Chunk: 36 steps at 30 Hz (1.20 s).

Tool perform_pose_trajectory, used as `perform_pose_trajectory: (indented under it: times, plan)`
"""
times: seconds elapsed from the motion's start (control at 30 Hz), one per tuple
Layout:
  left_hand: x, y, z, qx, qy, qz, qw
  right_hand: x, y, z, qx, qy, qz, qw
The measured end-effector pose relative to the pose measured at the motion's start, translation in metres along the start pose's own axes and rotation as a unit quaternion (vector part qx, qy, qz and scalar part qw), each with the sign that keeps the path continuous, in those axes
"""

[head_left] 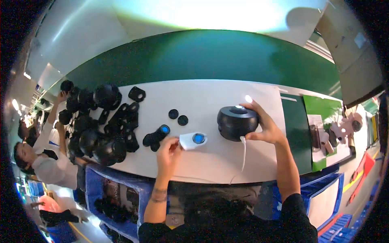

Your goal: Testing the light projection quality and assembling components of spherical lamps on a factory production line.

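My left hand [167, 156] pinches the end of a white, paddle-shaped part [187, 141] that carries a round blue lens. Across from it, my right hand [268, 126] is wrapped round the side of a black, rounded device [238, 124], thumb low and fingers near its top. A small light glows on top of this device, and a white cable [244, 156] hangs from its front. Two small black discs [178, 117] lie on the white table between the hands. Just beyond my left hand lie short black cylinders [156, 137], one with a blue lens face.
Several black round housings and brackets [106, 125] crowd the table's left side. Blue bins [117, 194] stand below the front edge. At the right, a green mat [320, 105] bears white and dark parts. A person [52, 166] sits at the far left. Bright light falls on the far wall.
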<state>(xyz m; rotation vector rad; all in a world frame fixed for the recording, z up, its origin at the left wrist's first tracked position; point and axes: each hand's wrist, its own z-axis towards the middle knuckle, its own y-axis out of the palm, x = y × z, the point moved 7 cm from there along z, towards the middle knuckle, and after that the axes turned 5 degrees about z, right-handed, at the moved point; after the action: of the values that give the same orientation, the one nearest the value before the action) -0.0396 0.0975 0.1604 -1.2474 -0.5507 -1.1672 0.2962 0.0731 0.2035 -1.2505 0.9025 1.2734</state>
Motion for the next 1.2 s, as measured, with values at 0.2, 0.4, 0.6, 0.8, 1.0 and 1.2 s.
perform_pose_trajectory:
  times: [0.2,0.4,0.6,0.8,1.0,1.2]
  plan:
    - [0.027,0.003,-0.012,-0.031,0.034,0.188,0.981,0.002,0.001,0.003,-0.041,-0.003,-0.057,0.998]
    - [0.027,-0.036,0.039,0.021,0.095,0.302,0.948,-0.001,-0.008,-0.005,0.002,-0.015,-0.024,1.000]
    - [-0.033,-0.107,0.179,0.080,0.152,0.482,0.859,-0.002,-0.001,-0.003,-0.021,-0.029,-0.036,0.999]
    - [-0.101,-0.111,0.217,-0.156,0.067,0.520,0.837,0.004,-0.005,0.001,-0.024,-0.040,0.037,0.998]
    - [-0.081,-0.110,0.227,-0.146,0.101,0.542,0.822,-0.076,-0.022,0.015,0.096,-0.070,-0.203,0.972]
    - [-0.080,-0.119,0.215,-0.071,0.089,0.542,0.832,-0.116,0.109,0.107,-0.135,-0.150,-0.406,0.891]
